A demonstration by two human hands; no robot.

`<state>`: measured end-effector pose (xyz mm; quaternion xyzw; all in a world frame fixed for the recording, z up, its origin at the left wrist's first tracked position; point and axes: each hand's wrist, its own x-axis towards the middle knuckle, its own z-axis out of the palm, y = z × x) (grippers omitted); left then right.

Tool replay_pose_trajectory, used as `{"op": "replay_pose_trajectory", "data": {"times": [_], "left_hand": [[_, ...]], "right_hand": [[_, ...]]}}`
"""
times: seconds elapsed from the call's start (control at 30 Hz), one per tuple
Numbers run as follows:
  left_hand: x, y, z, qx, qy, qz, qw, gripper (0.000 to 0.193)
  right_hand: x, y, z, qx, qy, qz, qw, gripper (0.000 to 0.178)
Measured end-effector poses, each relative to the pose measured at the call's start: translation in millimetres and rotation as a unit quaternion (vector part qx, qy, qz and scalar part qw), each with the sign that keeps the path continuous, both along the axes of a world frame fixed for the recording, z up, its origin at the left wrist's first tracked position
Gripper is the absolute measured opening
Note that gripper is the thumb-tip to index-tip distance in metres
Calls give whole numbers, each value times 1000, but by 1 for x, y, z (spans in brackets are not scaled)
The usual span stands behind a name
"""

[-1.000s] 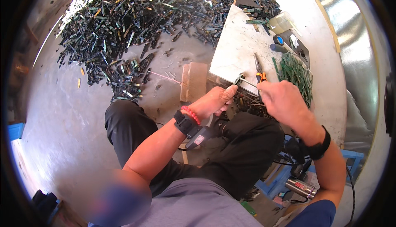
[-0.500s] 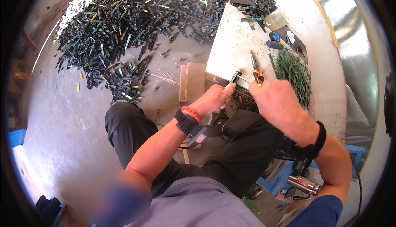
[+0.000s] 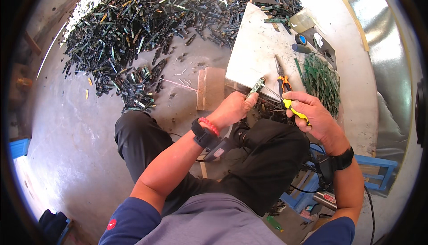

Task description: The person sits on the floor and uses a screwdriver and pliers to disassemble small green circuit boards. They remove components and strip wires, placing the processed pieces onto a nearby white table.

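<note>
Since the earlier frame, the right hand [image 3: 315, 117] has rolled, baring the yellow screwdriver [image 3: 295, 111]. Dark pieces lie in a broad pile [image 3: 133, 31] beyond the white board [image 3: 249, 44]. Right fingers curl closed around the screwdriver; the left hand [image 3: 236, 108] pinches a strip's lower end. Pliers [image 3: 283, 82] lie on the board. At its near edge, the strip [image 3: 256, 86] slants up, the screwdriver's tip against it.

Beyond the screwdriver [image 3: 296, 110], needle-nose pliers [image 3: 281, 79] lie on the bench [image 3: 250, 44], left of stacked strips [image 3: 322, 80]; a block [image 3: 215, 89] sits left of the bench
</note>
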<state>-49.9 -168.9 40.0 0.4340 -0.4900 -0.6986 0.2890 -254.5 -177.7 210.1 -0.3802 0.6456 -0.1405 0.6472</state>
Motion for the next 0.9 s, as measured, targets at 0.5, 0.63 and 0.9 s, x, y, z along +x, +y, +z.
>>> {"op": "replay_pose_trajectory", "data": {"times": [0.5, 0.63, 0.9], "left_hand": [[-8, 2, -1, -53, -54, 27, 997, 71], [-7, -2, -7, -15, -4, 13, 1000, 67], [0, 1, 7, 93, 108, 7, 990, 58]], "right_hand": [[3, -15, -8, -98, 119, 108, 982, 27], [-7, -13, -21, -27, 32, 28, 999, 29], [-8, -9, -28, -10, -32, -13, 999, 31]]}}
